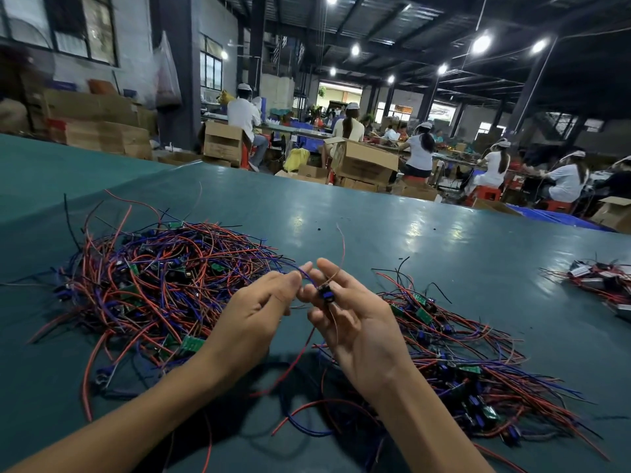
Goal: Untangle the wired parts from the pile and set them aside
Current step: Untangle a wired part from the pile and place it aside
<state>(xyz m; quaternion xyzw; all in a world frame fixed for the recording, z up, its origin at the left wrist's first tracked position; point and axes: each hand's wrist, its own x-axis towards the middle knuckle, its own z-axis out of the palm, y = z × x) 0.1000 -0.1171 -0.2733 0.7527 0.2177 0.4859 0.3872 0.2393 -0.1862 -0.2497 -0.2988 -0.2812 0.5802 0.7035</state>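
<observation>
A big tangled pile (153, 285) of red, blue and black wires with small green boards lies on the left of the teal table (375, 233). A second, flatter pile (471, 363) of wired parts spreads on the right. Between them, above the table, my left hand (252, 319) pinches a blue wire at its fingertips. My right hand (355, 319) holds a small blue-and-black wired part (326, 295) against its fingers; a thin red wire rises from it and others hang below.
A third small heap of wired parts (601, 281) lies at the table's right edge. Beyond the table's far edge stand cardboard boxes (365, 163), red stools, and several seated people at work benches.
</observation>
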